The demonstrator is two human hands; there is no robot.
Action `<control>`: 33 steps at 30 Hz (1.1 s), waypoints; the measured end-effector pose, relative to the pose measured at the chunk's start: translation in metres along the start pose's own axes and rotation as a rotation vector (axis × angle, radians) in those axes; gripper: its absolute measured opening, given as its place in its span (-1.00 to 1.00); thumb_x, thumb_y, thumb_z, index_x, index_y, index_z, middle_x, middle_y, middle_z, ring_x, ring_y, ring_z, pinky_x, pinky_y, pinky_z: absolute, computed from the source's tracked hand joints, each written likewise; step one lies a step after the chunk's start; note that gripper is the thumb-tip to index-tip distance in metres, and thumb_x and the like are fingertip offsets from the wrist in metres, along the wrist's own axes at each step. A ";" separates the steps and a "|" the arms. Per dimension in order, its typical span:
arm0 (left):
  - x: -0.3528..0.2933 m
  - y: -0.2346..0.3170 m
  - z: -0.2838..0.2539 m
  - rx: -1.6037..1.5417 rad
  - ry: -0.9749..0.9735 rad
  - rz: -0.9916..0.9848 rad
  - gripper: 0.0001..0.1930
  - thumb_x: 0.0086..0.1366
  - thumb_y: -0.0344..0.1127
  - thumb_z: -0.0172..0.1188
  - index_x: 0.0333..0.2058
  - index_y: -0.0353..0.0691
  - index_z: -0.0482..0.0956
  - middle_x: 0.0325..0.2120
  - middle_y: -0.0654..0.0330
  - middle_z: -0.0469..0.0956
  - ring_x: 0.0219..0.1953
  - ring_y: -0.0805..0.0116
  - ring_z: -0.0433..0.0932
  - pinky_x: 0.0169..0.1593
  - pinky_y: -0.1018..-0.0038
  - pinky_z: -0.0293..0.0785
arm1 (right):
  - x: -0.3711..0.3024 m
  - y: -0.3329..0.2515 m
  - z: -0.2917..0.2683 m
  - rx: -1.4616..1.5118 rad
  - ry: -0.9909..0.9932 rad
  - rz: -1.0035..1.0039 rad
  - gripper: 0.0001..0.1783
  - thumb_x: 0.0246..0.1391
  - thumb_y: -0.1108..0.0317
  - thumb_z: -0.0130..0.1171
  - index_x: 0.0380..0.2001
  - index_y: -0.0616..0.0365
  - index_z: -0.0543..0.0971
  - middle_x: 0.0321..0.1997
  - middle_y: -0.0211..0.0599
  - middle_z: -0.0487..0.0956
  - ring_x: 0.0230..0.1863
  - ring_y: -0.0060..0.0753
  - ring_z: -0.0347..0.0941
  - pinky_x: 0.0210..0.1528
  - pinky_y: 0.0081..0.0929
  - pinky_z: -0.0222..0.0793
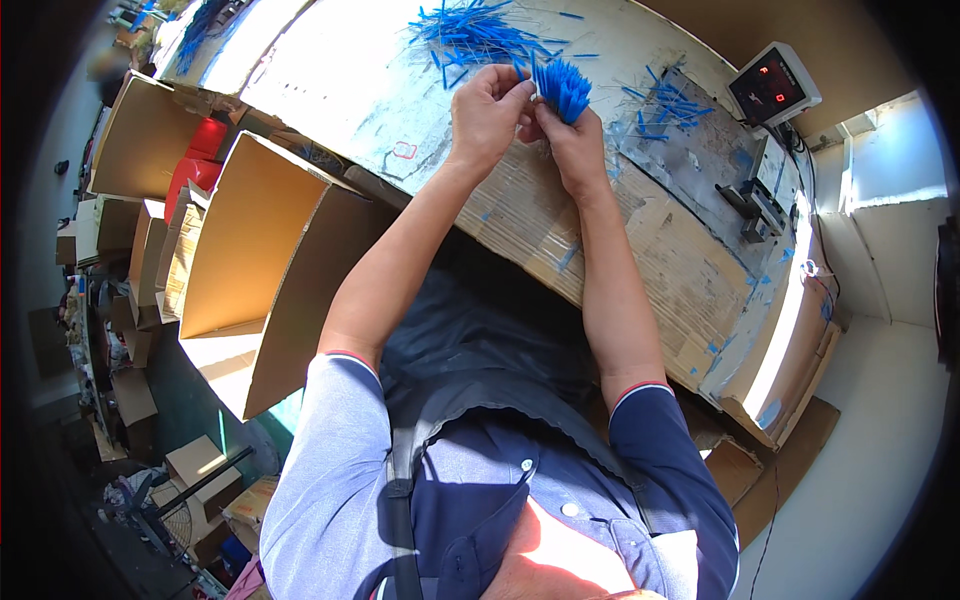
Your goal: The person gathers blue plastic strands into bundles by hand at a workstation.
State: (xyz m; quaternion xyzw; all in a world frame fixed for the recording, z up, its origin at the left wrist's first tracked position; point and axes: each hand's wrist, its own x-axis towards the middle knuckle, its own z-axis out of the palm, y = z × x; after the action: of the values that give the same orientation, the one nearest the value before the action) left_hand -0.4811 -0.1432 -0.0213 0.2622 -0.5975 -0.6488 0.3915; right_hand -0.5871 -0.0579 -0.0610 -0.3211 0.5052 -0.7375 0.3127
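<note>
1. Shirt [445,490] nearest, at 6 o'clock.
2. Right hand [575,148] closed round the blue bundle [565,92], long axis roughly toward 12.
3. Left hand [488,112] at the bundle's 9 o'clock, fingers curled; grip unclear.
4. Loose pile [478,35] on the counter [330,90]: 11 o'clock, nearer left.

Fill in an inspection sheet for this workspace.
Surface: pale, marked table, with worn cardboard sheet along the near edge.
Work pieces: bundle of thin blue sticks in hand; loose pile beyond it, leftward; smaller scatter to the right.
Clutter: small blue scraps on the cardboard sheet.
Hands: right hand grips the bundle; left hand is beside it, its grip unclear.
Cables: dark cables below the digital display.
Surroundings: open cardboard box left of the table; white wall at right.
</note>
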 end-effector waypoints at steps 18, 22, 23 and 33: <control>0.023 -0.042 -0.053 1.584 0.190 0.311 -0.83 0.29 -0.28 0.22 -0.29 -0.27 0.61 -0.29 0.03 0.61 -0.17 0.01 0.62 -0.12 0.17 0.58 | 0.001 -0.003 -0.004 0.160 0.119 0.197 -0.86 0.24 0.39 0.31 -0.27 0.27 0.65 -0.43 -0.30 0.64 -0.56 -0.54 0.50 -0.52 -0.51 0.48; 0.019 -0.046 -0.061 1.659 0.172 0.297 -0.82 0.39 -0.24 0.18 -0.25 -0.25 0.58 -0.30 0.02 0.62 -0.17 -0.02 0.62 -0.11 0.10 0.56 | 0.003 -0.003 -0.005 0.160 0.119 0.195 -0.86 0.23 0.39 0.31 -0.26 0.27 0.65 -0.43 -0.30 0.64 -0.55 -0.53 0.50 -0.51 -0.51 0.49; 0.016 -0.041 -0.061 1.659 0.167 0.298 -0.82 0.39 -0.24 0.18 -0.25 -0.25 0.58 -0.30 0.02 0.62 -0.17 -0.02 0.62 -0.11 0.10 0.56 | 0.004 -0.003 -0.004 0.168 0.128 0.182 -0.86 0.23 0.40 0.29 -0.28 0.28 0.64 -0.45 -0.29 0.63 -0.59 -0.53 0.49 -0.55 -0.52 0.45; -0.025 0.011 -0.042 1.274 0.072 0.386 -0.84 0.43 -0.20 0.17 -0.23 -0.16 0.58 -0.32 0.08 0.68 -0.28 -0.02 0.67 -0.20 0.11 0.54 | -0.004 0.004 0.007 -0.348 0.189 -0.341 -0.89 0.24 0.43 0.28 -0.26 0.28 0.63 -0.39 -0.30 0.69 -0.42 -0.56 0.58 -0.33 -0.56 0.53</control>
State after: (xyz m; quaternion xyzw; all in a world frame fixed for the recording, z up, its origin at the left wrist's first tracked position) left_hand -0.4313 -0.1458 -0.0200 0.3521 -0.8869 -0.0780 0.2887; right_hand -0.5786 -0.0604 -0.0636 -0.3802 0.5900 -0.7082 0.0754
